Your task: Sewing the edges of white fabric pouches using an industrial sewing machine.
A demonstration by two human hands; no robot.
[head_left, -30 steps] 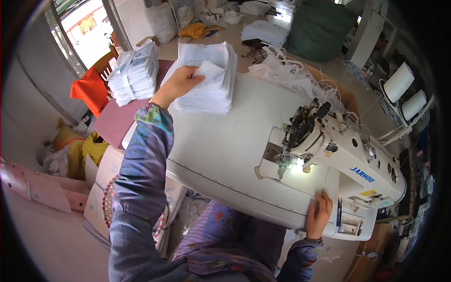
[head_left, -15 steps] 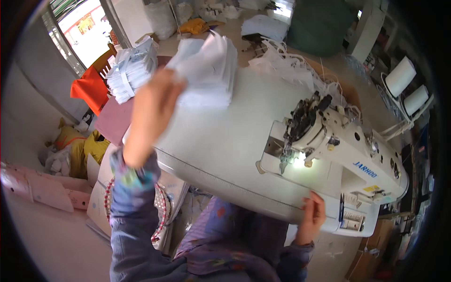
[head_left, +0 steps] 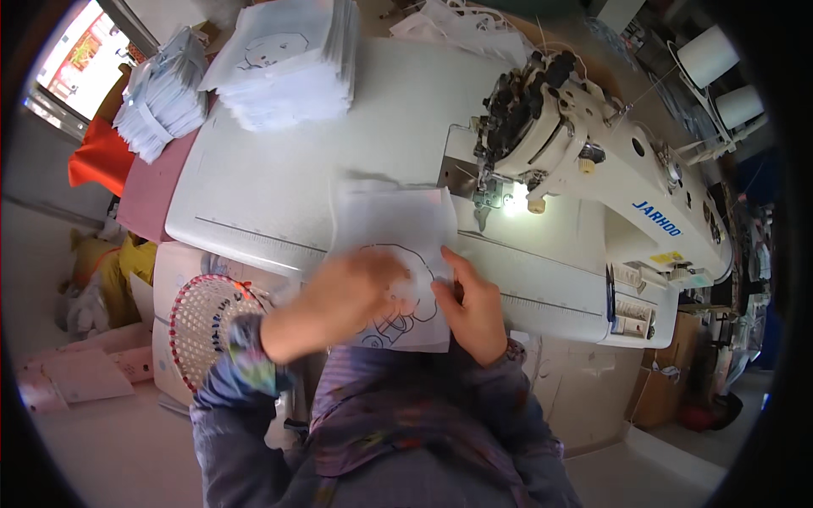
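Note:
A white piece of cloth or paper (head_left: 398, 216) with a black line drawing lies at the table's front edge, its near end hanging over my lap. My left hand (head_left: 347, 292) is over its left and middle part, the fingers smeared by motion. At its right edge, my right hand (head_left: 474, 313) grips the piece between thumb and fingers. Just beyond, to the right, stands a white sewing machine (head_left: 610, 169) with its lamp lit over the needle area. A thick stack of similar printed white pieces (head_left: 284, 97) sits at the far left of the table.
A tied white bundle (head_left: 161, 102) lies left of the stack, on a maroon surface (head_left: 157, 195). White strapped cloths (head_left: 461, 34) lie at the back. Thread cones (head_left: 707, 55) stand at right. A red-rimmed basket (head_left: 199, 339) is below the table's left edge.
My left hand has come from the stack to the table's front edge, and a printed white piece now lies there. My right hand has moved left and holds its edge. The view has tilted downward.

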